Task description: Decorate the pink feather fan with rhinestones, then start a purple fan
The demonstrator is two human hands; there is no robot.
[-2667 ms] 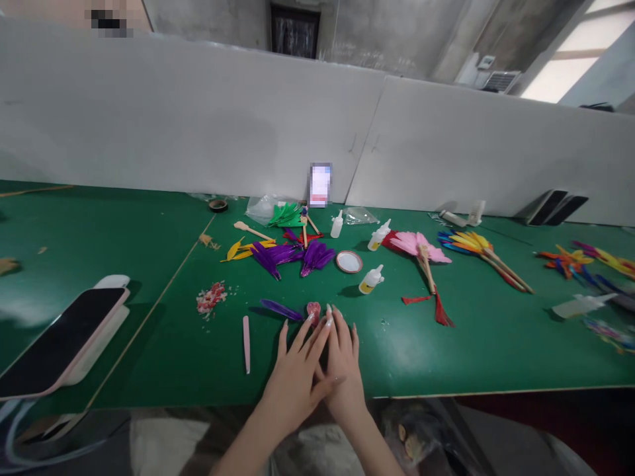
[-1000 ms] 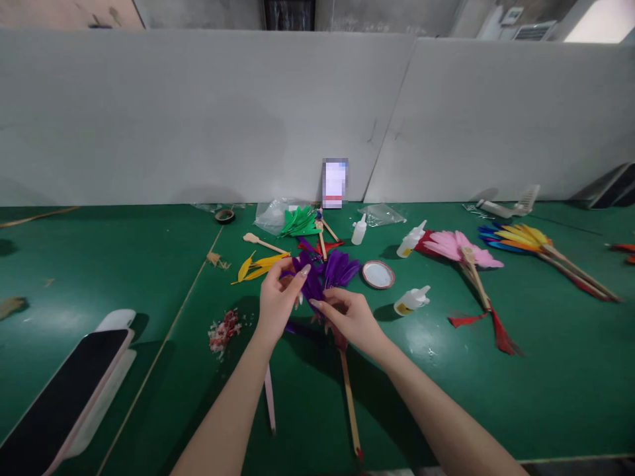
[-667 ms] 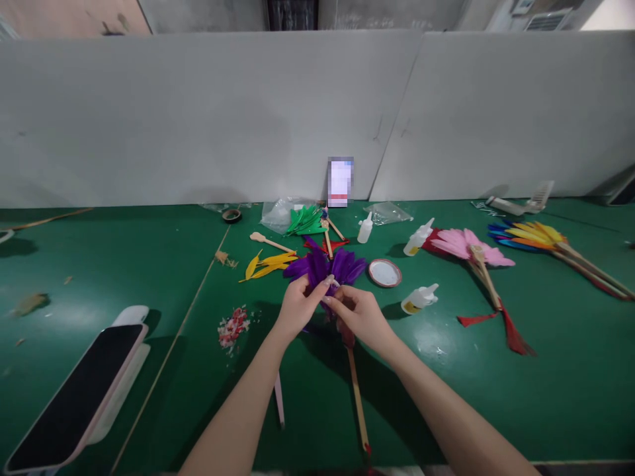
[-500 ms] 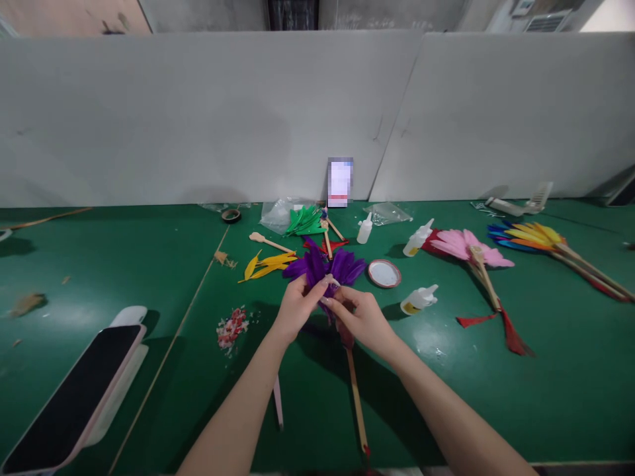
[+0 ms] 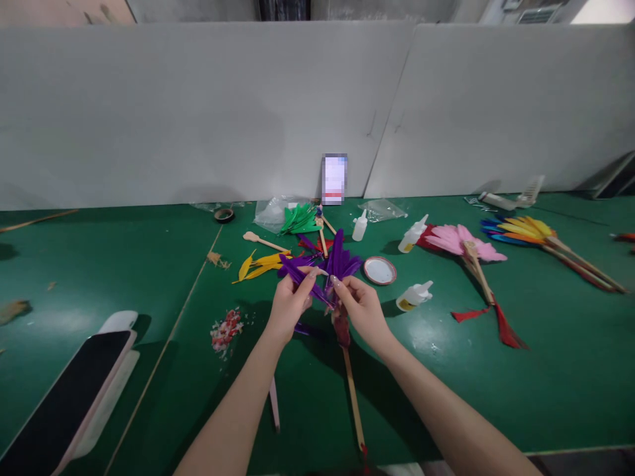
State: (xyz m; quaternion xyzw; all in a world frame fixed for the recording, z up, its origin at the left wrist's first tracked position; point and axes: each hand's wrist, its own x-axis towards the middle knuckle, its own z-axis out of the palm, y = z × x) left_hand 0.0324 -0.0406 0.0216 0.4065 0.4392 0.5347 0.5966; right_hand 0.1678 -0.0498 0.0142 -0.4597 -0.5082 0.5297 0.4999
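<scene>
My left hand (image 5: 292, 301) is closed in a pinch on a purple feather (image 5: 296, 271), which slants to the upper left. Close on its right, my right hand (image 5: 361, 305) pinches the base of an upright bunch of purple feathers (image 5: 340, 258). Under that bunch runs a feather fan's wooden handle (image 5: 353, 396), with a dark red part (image 5: 341, 330) at its top and a red tassel at its lower end. My fingers hide where the feathers meet the handle. Another purple feather (image 5: 308, 329) lies on the table below my left hand.
Yellow feathers (image 5: 262, 264), green feathers (image 5: 300, 218) and a round white lid (image 5: 380, 270) lie around my hands. Glue bottles (image 5: 414, 296) stand to the right, before a pink feather fan (image 5: 464, 243) and a multicoloured one (image 5: 528, 230). A large phone (image 5: 64, 390) lies left.
My hands have drawn slightly apart. A purple feather in my left hand now leans left, away from the bunch. The whole view has shifted a little.
</scene>
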